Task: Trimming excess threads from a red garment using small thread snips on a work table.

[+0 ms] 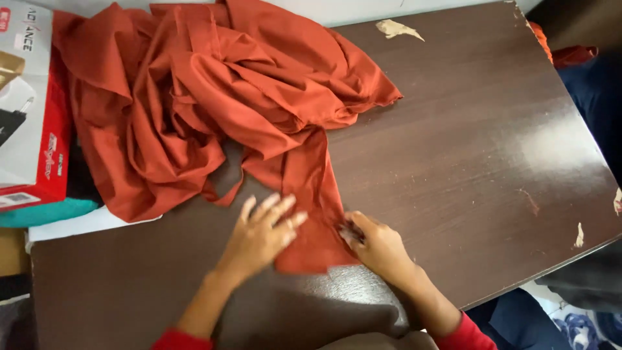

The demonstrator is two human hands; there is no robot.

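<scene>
Two hands are laid on a rust-orange cloth (227,104) near the table's (466,142) front edge: the left hand (262,233) is spread flat, while the cloth's narrow end is pinched by the right hand (376,246). Most cloth is heaped toward the back-left corner, beside a cardboard box (29,110).

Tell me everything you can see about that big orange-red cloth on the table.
The cloth is rust-orange, plain and thin-looking with a slight sheen. Most lies crumpled in deep folds at the far left of the dark wooden table. One strip runs toward the person, its end flat under the left hand; the right hand pinches its edge.
</scene>
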